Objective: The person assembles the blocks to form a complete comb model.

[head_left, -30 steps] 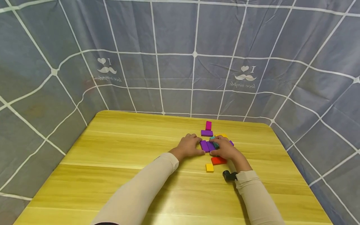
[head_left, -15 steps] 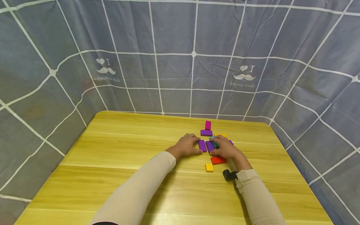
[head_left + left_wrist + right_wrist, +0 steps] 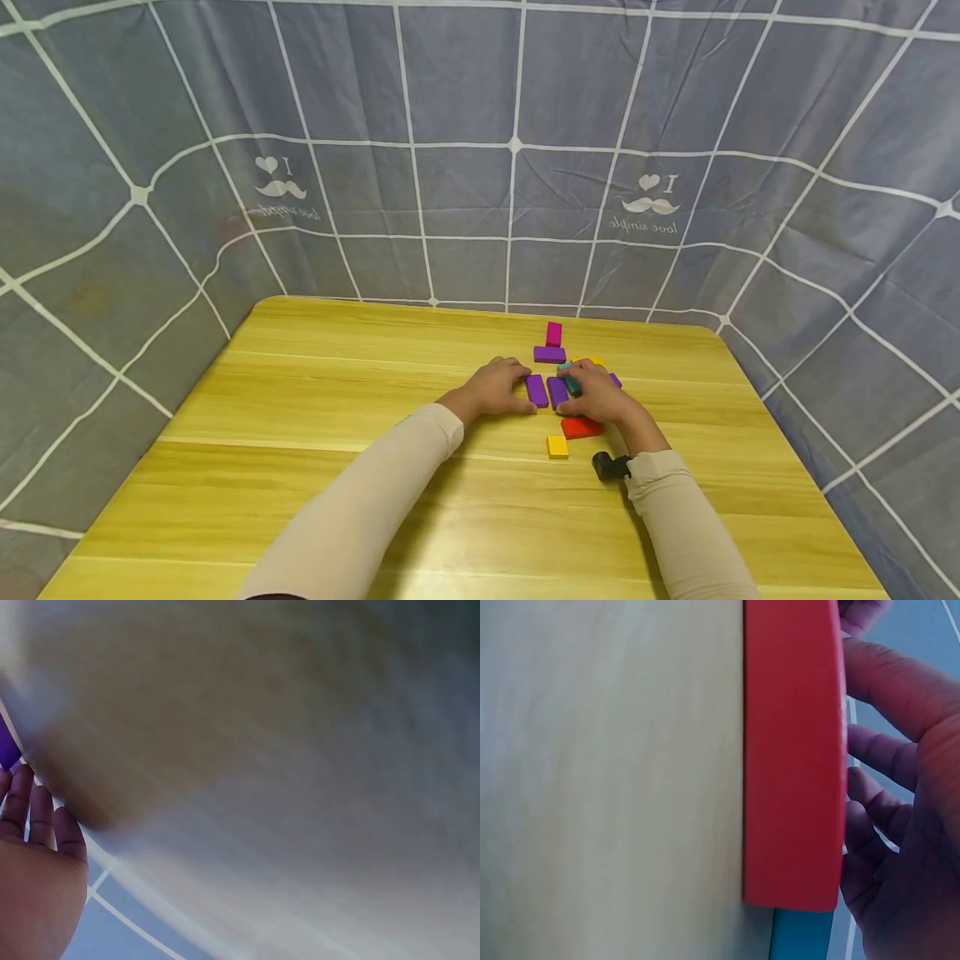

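Two flat purple blocks lie side by side with a narrow gap in the head view. My left hand pinches the left purple block by its ends between thumb and index finger. The right purple block is held the same way by my right hand, which partly covers a dark green block. The left wrist view catches a purple corner past blurred foreground. In the right wrist view a red block hides what the fingertips hold.
Behind the hands lie another purple block and a magenta block. Yellow and purple pieces peek out around the right hand. A yellow square block sits nearer on the wooden table; a grey curtain surrounds it.
The left hand has drawn its purple block a little to the left, parting it from the right one, which it touched before. The right hand has hardly moved.
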Demonstrator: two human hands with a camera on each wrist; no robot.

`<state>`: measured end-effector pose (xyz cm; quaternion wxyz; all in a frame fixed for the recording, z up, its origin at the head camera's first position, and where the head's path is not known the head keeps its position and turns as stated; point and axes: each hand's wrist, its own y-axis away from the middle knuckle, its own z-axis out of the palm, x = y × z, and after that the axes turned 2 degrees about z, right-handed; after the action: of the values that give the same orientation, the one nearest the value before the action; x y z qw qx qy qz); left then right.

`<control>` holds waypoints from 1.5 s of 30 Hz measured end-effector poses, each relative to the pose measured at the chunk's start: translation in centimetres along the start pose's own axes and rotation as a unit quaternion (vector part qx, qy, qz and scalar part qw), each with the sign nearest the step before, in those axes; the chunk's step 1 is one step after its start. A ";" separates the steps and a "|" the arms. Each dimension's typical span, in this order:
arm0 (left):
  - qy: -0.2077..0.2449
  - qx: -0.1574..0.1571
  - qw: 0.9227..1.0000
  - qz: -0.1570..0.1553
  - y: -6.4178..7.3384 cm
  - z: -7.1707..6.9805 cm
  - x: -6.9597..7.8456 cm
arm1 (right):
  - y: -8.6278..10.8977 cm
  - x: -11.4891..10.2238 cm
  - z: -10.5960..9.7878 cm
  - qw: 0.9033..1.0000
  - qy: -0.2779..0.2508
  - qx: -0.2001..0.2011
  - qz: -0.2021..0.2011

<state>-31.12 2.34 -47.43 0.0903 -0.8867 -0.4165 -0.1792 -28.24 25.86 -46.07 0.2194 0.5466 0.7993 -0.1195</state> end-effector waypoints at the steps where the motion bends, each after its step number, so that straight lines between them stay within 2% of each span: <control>1: -0.001 0.001 1.000 -0.001 0.0 0.0 0.0 | 0.0 0.0 0.0 1.000 0.000 -0.001 0.001; 5: -0.002 0.001 1.000 -0.005 -0.1 0.0 0.1 | -0.2 0.1 0.2 1.000 -0.001 -0.003 0.002; 9: 0.016 0.004 1.000 -0.010 0.0 -0.1 0.1 | -0.2 0.2 0.3 1.000 -0.003 -0.004 0.005; 13: 0.061 0.004 0.998 -0.010 0.0 -0.4 -0.3 | -0.2 0.2 0.4 1.000 -0.005 -0.002 0.007; 17: 0.105 0.012 0.994 -0.004 0.1 -1.0 -1.4 | -0.1 0.2 0.3 1.000 -0.008 0.001 0.011; 21: 0.104 0.027 0.994 -0.009 0.5 -1.7 -3.4 | 0.0 0.2 0.3 1.000 -0.005 0.003 0.007; 26: 0.112 0.040 0.992 -0.038 1.3 -2.8 -6.0 | 0.1 0.2 0.4 1.000 -0.007 0.003 0.005; 32: 0.111 0.041 0.991 -0.056 2.1 -3.9 -8.2 | 0.3 0.0 0.5 1.000 -0.011 -0.002 0.012; 37: 0.100 0.025 0.993 -0.055 2.3 -4.3 -9.0 | 0.3 -0.1 0.5 1.000 -0.008 -0.003 0.015; 41: 0.074 0.023 0.996 -0.042 2.1 -4.4 -9.1 | 0.3 -0.1 0.4 1.000 -0.010 0.003 0.015; 45: 0.069 0.027 0.996 -0.047 1.9 -4.1 -9.1 | 0.3 -0.1 0.3 1.000 -0.009 0.003 0.017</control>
<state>-36.00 -6.55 -47.25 0.1347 -0.8486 -0.4555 -0.2330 -27.86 25.79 -46.28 0.2274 0.5596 0.7874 -0.1231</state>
